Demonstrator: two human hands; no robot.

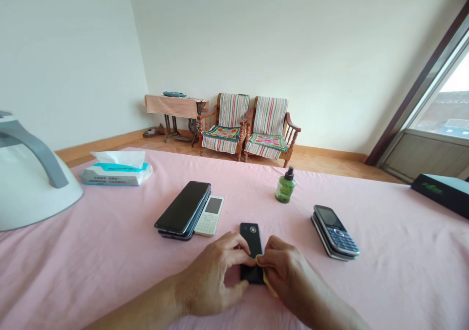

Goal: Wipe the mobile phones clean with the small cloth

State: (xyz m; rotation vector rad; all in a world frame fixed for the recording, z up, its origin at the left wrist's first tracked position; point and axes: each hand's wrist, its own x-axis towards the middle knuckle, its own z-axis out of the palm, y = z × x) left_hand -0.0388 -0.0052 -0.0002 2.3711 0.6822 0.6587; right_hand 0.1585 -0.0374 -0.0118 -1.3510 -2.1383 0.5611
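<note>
A black mobile phone [251, 242] lies back side up on the pink tablecloth, its round camera lens at the far end. My left hand [216, 274] curls over it from the left, thumb at the near end and fingertips on its back, gripping it. My right hand [284, 266] is closed on a folded yellowish cloth [270, 286], pressed to the phone's right side; most of the cloth is hidden. Left of the hands, a white keypad phone [209, 217] sits beside a stack of smartphones [185, 207]. On the right rests a stack with a dark blue keypad phone [337, 232] on top.
A green spray bottle [285, 186] stands beyond the hands. Tissues [116, 169] in a soft pack and a white kettle-like appliance [29, 178] are at left. A black box [441, 193] sits at the right edge. Two wooden chairs [269, 120] stand by the wall.
</note>
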